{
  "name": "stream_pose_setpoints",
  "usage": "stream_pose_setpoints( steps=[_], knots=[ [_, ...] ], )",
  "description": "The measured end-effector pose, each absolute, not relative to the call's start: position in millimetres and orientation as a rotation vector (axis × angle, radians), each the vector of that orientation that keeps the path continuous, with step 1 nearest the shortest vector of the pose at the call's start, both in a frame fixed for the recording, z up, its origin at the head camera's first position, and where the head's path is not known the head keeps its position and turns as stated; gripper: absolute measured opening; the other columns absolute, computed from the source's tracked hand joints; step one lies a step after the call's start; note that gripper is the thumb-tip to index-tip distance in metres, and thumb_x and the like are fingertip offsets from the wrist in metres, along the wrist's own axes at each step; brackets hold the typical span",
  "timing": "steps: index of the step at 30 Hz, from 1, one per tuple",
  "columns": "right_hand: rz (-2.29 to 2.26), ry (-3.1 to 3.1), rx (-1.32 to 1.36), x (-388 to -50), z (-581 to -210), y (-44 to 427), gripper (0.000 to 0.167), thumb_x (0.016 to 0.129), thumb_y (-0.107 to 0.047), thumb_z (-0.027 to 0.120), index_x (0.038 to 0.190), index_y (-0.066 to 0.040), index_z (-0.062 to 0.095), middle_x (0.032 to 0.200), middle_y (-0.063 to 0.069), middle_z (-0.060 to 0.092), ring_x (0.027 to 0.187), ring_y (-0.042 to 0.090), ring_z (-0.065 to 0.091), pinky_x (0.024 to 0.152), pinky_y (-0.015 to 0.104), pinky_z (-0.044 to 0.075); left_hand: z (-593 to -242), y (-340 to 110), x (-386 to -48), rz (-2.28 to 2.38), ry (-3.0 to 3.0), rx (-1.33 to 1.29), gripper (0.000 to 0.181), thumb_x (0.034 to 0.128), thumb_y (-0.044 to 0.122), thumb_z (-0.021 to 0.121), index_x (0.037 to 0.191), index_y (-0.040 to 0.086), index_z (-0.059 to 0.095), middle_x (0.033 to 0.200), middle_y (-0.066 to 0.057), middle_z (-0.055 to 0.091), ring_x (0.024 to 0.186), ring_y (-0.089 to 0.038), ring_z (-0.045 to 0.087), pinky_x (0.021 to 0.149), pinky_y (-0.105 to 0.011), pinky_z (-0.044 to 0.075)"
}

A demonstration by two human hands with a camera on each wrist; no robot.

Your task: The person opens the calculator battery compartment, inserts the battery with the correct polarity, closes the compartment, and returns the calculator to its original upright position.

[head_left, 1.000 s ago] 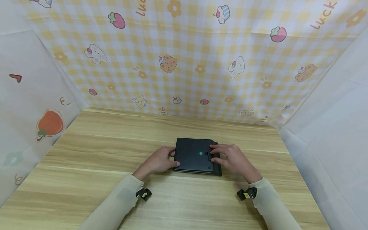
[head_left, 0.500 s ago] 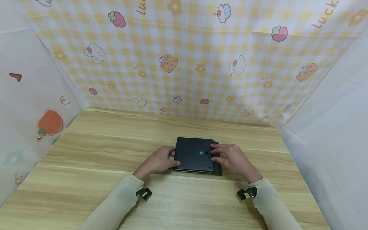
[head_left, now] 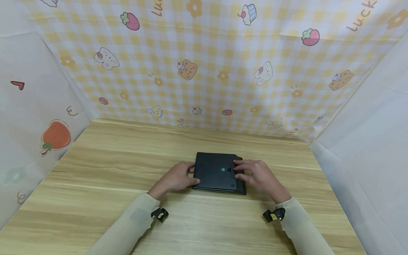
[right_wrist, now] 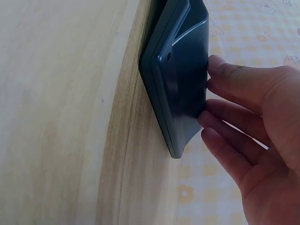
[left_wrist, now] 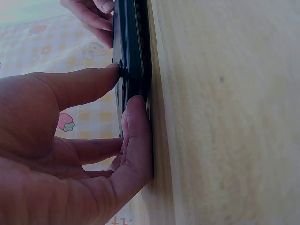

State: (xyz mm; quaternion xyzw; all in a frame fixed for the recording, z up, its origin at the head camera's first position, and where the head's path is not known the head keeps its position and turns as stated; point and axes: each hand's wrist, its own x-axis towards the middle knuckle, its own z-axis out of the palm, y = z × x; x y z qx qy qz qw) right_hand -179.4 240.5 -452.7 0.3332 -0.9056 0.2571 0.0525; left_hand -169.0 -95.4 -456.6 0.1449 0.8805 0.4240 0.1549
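A black desk calculator [head_left: 211, 171] lies face down on the wooden table, its back showing a small green sticker. Toward its right end is the battery cover [head_left: 234, 173] with a small latch. My left hand [head_left: 180, 176] grips the left edge; in the left wrist view the thumb [left_wrist: 89, 86] presses the back and a finger [left_wrist: 138, 136] reaches under the edge. My right hand [head_left: 256, 174] has its curled fingertips and thumb on the battery cover. In the right wrist view, the thicker end of the calculator [right_wrist: 176, 79] shows, and the exact finger contact is partly hidden.
The wooden table [head_left: 127, 152] ends at a yellow checked cloth backdrop [head_left: 210, 46]. White cloth walls stand at the left [head_left: 28, 106] and right [head_left: 369, 117]. A small dark camera is strapped to each sleeve.
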Motion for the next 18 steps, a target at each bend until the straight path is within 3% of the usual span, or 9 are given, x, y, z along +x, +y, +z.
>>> stream_pose_setpoints(
  steps=[18],
  knots=[
    [0.844,-2.748,0.993,-180.6,-457.6,243.3,0.022,0.093,-0.01,0.089,0.115,-0.008,0.086,0.137,0.011,0.075,0.126,0.035,0.072,0.096,0.052,0.061,-457.1,-95.7,-169.2,1.208,2.528,0.41,0.034,0.0944,0.013,0.088,0.113,-0.001,0.063,0.095,-0.008,0.055,0.064,-0.013,0.042,0.063,-0.031,0.037]
  ],
)
